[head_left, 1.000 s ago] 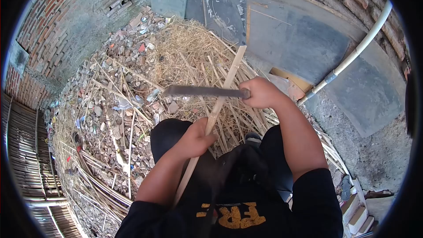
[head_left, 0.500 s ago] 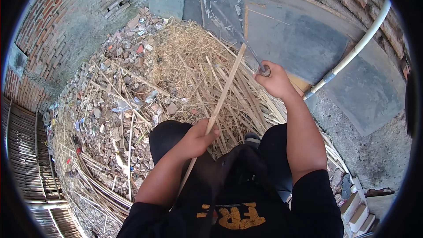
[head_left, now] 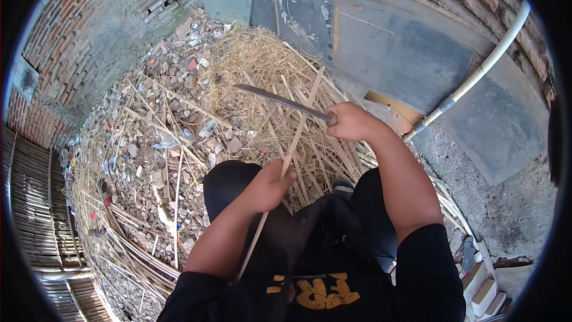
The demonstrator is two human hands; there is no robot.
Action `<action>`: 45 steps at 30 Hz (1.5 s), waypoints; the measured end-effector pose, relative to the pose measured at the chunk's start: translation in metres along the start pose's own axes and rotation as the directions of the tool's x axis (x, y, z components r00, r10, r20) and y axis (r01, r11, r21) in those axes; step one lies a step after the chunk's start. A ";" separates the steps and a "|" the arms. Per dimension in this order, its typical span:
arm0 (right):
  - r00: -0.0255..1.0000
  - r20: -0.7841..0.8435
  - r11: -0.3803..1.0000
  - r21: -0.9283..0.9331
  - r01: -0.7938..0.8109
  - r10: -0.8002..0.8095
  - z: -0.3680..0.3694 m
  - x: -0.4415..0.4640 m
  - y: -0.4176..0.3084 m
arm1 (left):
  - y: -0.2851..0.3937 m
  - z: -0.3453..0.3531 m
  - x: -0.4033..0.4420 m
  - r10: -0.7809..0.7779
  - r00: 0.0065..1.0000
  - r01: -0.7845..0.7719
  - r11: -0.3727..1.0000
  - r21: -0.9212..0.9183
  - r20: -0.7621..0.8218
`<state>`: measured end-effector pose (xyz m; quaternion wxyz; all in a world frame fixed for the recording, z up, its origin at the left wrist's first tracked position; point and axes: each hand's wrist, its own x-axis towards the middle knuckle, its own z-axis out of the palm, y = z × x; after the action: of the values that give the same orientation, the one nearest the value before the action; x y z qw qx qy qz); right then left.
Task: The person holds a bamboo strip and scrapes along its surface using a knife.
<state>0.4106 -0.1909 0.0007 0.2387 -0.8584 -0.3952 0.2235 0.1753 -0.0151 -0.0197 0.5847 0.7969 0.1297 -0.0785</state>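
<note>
My left hand is closed around a long, thin bamboo strip, which slants from my lap up and away to the right. In my right hand is the handle of a machete, its dark blade pointing left. The blade crosses the strip above my left hand; whether the two touch, I cannot tell. Beneath them lies a pile of bamboo strips and fine pale shavings.
Rubble and litter cover the ground to the left, with bundled strips nearer me. Grey boards lean at the back. A white pipe slants down on the right. Brick walls and a bamboo slat screen enclose the left.
The machete has swung from pointing up and away to lying leftward across the strip. My right hand has moved left and toward me; my left hand keeps its hold.
</note>
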 end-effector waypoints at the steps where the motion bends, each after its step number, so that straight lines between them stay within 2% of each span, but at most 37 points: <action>1: 0.997 0.068 0.999 -0.028 0.033 -0.031 0.001 -0.008 -0.014 | 0.002 -0.001 0.001 -0.036 0.999 0.037 0.997 -0.066 0.016; 2: 0.989 0.139 0.997 -0.052 0.065 -0.057 0.001 -0.017 -0.031 | 0.002 -0.001 0.001 -0.075 0.996 0.079 0.988 -0.132 0.038; 4: 0.966 0.227 0.981 -0.113 0.157 -0.128 0.008 -0.018 -0.030 | 0.001 -0.003 0.002 -0.037 0.998 0.042 0.995 -0.090 0.052; 8: 0.997 -0.004 0.989 0.121 -0.081 0.082 -0.003 0.016 0.026 | -0.003 -0.006 0.000 0.022 0.992 -0.017 0.999 -0.043 0.124; 11: 0.994 -0.074 0.989 0.134 -0.066 0.076 0.003 0.007 0.021 | -0.010 -0.003 0.000 -0.017 0.993 0.018 1.000 -0.008 0.118; 12: 0.994 0.084 0.993 0.080 -0.081 0.074 -0.001 0.003 0.005 | -0.010 -0.001 0.002 0.002 0.996 -0.002 1.000 -0.001 0.086; 15: 0.962 0.248 0.985 -0.101 0.142 -0.113 0.011 -0.015 -0.025 | -0.008 0.003 0.004 0.029 0.999 -0.030 0.998 0.058 0.029; 16: 0.959 0.259 0.983 -0.107 0.149 -0.117 0.011 -0.014 -0.022 | -0.005 0.002 0.004 0.022 0.999 -0.026 0.995 0.100 0.034; 17: 0.974 0.219 0.996 -0.052 0.072 -0.059 0.011 -0.011 -0.013 | -0.004 0.003 0.002 0.014 0.999 -0.021 0.989 0.144 0.045; 19: 0.990 0.128 0.996 0.056 -0.074 0.066 0.004 0.007 0.016 | 0.002 -0.001 -0.001 -0.024 0.998 0.017 0.994 0.107 0.065; 20: 0.996 0.057 0.996 0.054 -0.075 0.072 0.000 0.018 0.034 | 0.005 -0.002 0.000 -0.036 0.997 0.029 0.996 0.089 0.072; 23: 0.985 0.028 0.973 0.155 -0.173 0.171 -0.005 0.004 0.015 | -0.008 0.003 0.002 -0.026 0.999 0.029 0.993 0.116 -0.023; 24: 0.995 0.030 0.992 0.084 -0.097 0.095 0.003 0.004 0.017 | -0.005 0.003 0.002 -0.022 0.999 0.026 0.994 0.102 -0.041; 27: 0.970 0.241 0.995 -0.088 0.048 -0.025 0.003 -0.018 -0.026 | 0.000 0.001 0.002 -0.018 0.998 0.023 0.996 0.082 -0.066; 28: 0.963 0.262 0.988 -0.121 0.098 -0.064 0.003 -0.019 -0.026 | -0.005 0.001 0.005 -0.019 0.998 0.024 0.995 0.093 -0.060; 31: 0.983 0.148 0.990 0.069 -0.123 0.112 0.001 0.007 0.015 | -0.005 0.001 -0.001 -0.056 0.998 0.058 0.991 0.122 -0.026; 32: 0.993 0.024 0.989 0.093 -0.113 0.112 -0.006 0.011 0.023 | -0.001 -0.001 0.000 -0.062 0.998 0.064 0.989 0.131 -0.022; 35: 0.988 -0.150 0.997 0.075 -0.016 0.027 0.010 0.013 0.031 | 0.003 0.002 -0.001 -0.025 0.998 0.028 0.998 0.053 -0.061; 39: 0.978 0.192 0.989 -0.109 0.100 -0.077 0.005 -0.011 -0.031 | 0.001 0.001 0.003 -0.020 0.997 0.014 0.997 -0.073 -0.074; 40: 0.971 0.224 0.982 -0.142 0.123 -0.089 0.006 -0.011 -0.029 | -0.005 0.001 0.003 -0.014 0.998 0.010 0.997 -0.075 -0.054; 43: 0.998 -0.065 0.996 0.090 0.010 -0.004 0.008 0.015 0.025 | -0.014 0.000 -0.001 -0.001 1.000 0.001 1.000 -0.022 -0.007; 44: 0.993 -0.084 0.985 0.157 -0.069 0.082 0.001 0.027 0.041 | -0.012 -0.001 0.001 0.014 1.000 -0.014 1.000 0.006 -0.001; 45: 0.989 -0.131 0.989 0.140 -0.046 0.064 -0.001 0.024 0.038 | -0.009 -0.001 0.001 0.003 1.000 -0.003 1.000 -0.008 -0.002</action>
<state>0.4470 -0.1939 -0.0256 0.3168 -0.8639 -0.3380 0.1977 0.1732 -0.0120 -0.0278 0.5878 0.7950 0.1293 -0.0760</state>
